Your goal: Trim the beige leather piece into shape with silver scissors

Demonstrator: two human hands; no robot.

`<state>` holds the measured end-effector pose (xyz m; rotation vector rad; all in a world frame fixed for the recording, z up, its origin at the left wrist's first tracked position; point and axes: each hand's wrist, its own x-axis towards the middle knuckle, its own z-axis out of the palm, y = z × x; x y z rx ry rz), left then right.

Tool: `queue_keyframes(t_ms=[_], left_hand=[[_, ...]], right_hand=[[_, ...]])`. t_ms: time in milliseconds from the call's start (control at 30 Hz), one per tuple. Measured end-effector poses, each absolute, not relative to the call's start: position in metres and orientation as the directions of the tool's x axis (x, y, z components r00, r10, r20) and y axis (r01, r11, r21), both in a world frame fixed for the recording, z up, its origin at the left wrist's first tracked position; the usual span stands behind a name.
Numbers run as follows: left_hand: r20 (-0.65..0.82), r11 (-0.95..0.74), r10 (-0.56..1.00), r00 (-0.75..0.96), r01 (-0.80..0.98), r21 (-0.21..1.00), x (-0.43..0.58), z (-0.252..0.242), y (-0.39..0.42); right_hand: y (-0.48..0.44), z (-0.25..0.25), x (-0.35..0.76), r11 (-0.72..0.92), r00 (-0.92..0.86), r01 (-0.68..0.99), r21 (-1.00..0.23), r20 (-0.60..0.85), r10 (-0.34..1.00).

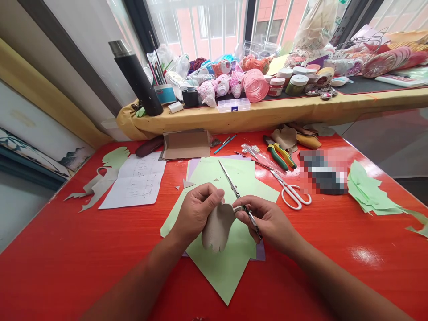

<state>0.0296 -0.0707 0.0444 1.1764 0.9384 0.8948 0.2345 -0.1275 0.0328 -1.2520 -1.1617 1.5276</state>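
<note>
1. Head view: the person's left hand (pixel 197 208) pinches a taupe leather-like piece (pixel 217 228) over green paper (pixel 224 274).
2. Right hand (pixel 265 216): fingers closed around a slim metal bladed tool (pixel 236 191), long axis slanting away leftward.
3. Piece lies left of tool, between both hands.

Notched beige piece (pixel 216 229) hangs near pointed metal tool (pixel 238 195).

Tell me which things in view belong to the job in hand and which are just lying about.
Seemingly in the job:
- beige piece, held in the left hand
- slim metal tool, held in the right hand
- green paper beneath the hands, perhaps

Apparently just about:
- white-handled scissors
- pliers
- dark flask
- paint jars
</note>
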Motion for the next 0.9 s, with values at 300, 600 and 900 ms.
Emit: queue_keyframes(t_ms=[300,600,900], left_hand=[[-0.246,0.258,0.865,0.437,0.034,0.966,0.019,0.050,-0.056],[-0.250,0.218,0.770,0.587,0.126,0.968,0.010,0.054,-0.050],[-0.252,0.269,0.801,0.543,0.049,0.962,0.014,0.061,-0.053]], right_hand=[[-0.124,0.036,0.245,-0.186,-0.092,-0.113,-0.976,-0.176,0.980],[-0.123,0.039,0.247,-0.226,-0.078,-0.189,-0.956,-0.215,0.973],[-0.122,0.035,0.248,-0.227,-0.043,-0.238,-0.944,-0.223,0.974]])
